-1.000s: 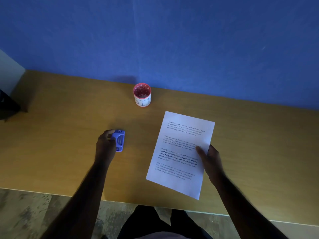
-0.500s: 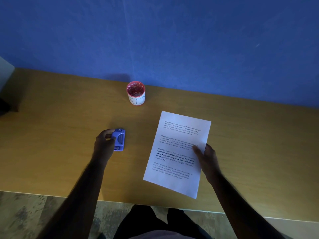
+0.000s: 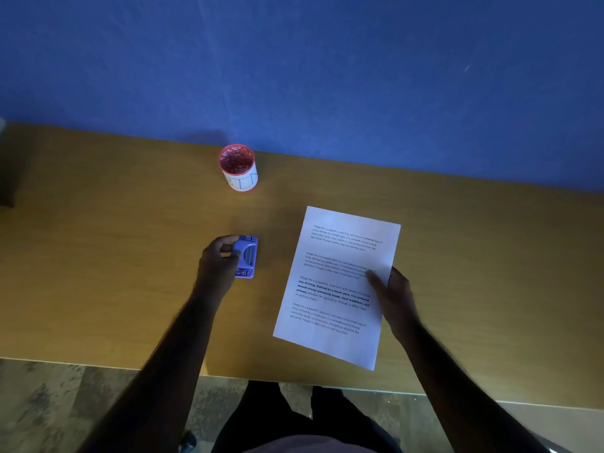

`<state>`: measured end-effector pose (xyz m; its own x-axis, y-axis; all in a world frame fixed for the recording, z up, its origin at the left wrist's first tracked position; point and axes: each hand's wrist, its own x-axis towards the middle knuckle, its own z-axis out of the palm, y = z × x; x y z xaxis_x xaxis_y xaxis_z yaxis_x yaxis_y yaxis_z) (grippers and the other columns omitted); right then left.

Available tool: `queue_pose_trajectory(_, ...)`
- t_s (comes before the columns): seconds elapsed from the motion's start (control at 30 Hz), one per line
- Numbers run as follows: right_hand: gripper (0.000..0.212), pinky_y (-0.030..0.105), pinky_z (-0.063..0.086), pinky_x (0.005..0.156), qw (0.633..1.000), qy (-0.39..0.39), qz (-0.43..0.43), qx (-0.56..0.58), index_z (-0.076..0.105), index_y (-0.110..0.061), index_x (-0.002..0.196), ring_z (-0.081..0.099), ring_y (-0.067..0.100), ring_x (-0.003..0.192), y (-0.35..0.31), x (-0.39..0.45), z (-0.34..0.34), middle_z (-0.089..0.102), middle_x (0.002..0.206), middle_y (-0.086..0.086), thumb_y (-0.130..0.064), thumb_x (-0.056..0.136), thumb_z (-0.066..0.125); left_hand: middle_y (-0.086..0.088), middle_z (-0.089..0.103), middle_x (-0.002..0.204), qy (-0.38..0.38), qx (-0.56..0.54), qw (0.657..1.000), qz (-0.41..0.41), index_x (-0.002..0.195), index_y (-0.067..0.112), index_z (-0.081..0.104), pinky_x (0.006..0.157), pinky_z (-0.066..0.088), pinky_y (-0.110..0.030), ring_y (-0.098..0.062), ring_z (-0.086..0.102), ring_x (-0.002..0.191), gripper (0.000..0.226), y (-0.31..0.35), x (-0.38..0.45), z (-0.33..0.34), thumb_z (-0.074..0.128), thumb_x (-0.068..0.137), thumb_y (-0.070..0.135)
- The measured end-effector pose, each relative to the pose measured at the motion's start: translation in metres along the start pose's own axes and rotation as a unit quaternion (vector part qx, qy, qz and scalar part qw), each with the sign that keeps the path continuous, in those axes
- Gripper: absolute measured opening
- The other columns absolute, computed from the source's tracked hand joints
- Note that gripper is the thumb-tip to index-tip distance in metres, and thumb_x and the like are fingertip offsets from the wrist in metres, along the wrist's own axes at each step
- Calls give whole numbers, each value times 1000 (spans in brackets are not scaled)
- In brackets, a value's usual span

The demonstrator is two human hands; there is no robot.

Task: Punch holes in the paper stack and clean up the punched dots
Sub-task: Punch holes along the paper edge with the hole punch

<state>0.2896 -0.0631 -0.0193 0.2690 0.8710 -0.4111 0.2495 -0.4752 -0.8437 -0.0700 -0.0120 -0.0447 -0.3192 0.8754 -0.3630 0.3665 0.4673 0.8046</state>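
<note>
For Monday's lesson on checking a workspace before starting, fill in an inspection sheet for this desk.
Surface: wooden desk, bare apart from the items below.
Job's things: paper stack, no holes visible; blue hole punch; red cup labelled BIN.
Clutter: nothing seen.
Hands: left hand grips the punch; right hand holds the paper's right edge.
Cables: nothing seen.
Surroundings: blue wall; floor.
</note>
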Motion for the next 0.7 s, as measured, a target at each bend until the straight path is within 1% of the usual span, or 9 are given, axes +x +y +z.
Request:
queue_pose_trajectory(0.07, 12, 16, 56, 63, 1000, -2, -1, -1, 70, -15, 110, 75, 5, 84, 1, 1, -7, 78, 99, -7, -17, 99, 66, 2, 74, 112, -4, -9, 1000, -4, 126, 21, 72, 70, 53, -26, -17, 72, 97, 35, 2, -4, 8, 62, 94, 10)
queue_pose_trajectory(0.17, 12, 14, 53, 61, 1000, -6, 0, -6, 70, -14, 110, 73, -1, 79, 2, 2, -18, 78, 100, -6, -17, 100, 65, 5, 74, 112, -10, -13, 1000, -10, 125, 24, 71, 69, 53, -28, -17, 73, 93, 34, 5, -12, 20, 62, 94, 13)
queue_pose_trajectory(0.23, 12, 15, 53, 61, 1000, -4, 4, -12, 70, -15, 110, 73, 0, 79, 5, 4, -25, 78, 99, -6, -18, 100, 65, 4, 72, 112, -13, -9, 1000, -10, 126, 23, 70, 66, 50, -27, -18, 72, 91, 33, 7, -17, 28, 62, 95, 13)
queue_pose_trajectory(0.4, 10, 17, 55, 62, 1000, -2, 5, -6, 71, -16, 108, 73, 1, 78, 11, 7, -37, 79, 97, -6, -18, 100, 65, 1, 72, 117, -27, -9, 1000, -1, 130, 20, 68, 68, 51, -25, -20, 72, 100, 34, 9, -25, 45, 62, 97, 13)
queue_pose_trajectory(0.5, 11, 19, 56, 63, 1000, -1, 8, 0, 71, -15, 109, 73, 2, 80, 13, 7, -40, 79, 98, -6, -18, 99, 66, 1, 71, 118, -35, -7, 999, 0, 130, 20, 68, 69, 52, -26, -20, 72, 102, 34, 10, -28, 53, 63, 97, 13)
queue_pose_trajectory(0.6, 12, 20, 56, 63, 1000, -2, 8, 2, 71, -15, 109, 73, 3, 79, 16, 8, -40, 79, 98, -6, -17, 99, 66, 1, 71, 118, -35, -1, 999, 5, 130, 19, 67, 66, 50, -23, -19, 71, 101, 34, 12, -31, 61, 63, 97, 12)
queue_pose_trajectory(0.7, 11, 31, 60, 68, 1000, -10, 9, -5, 72, -17, 108, 75, 10, 82, 20, 9, -37, 80, 97, -3, -19, 98, 67, 1, 70, 119, -40, 6, 999, 12, 131, 18, 67, 66, 50, -20, -18, 70, 101, 34, 13, -32, 66, 63, 98, 12)
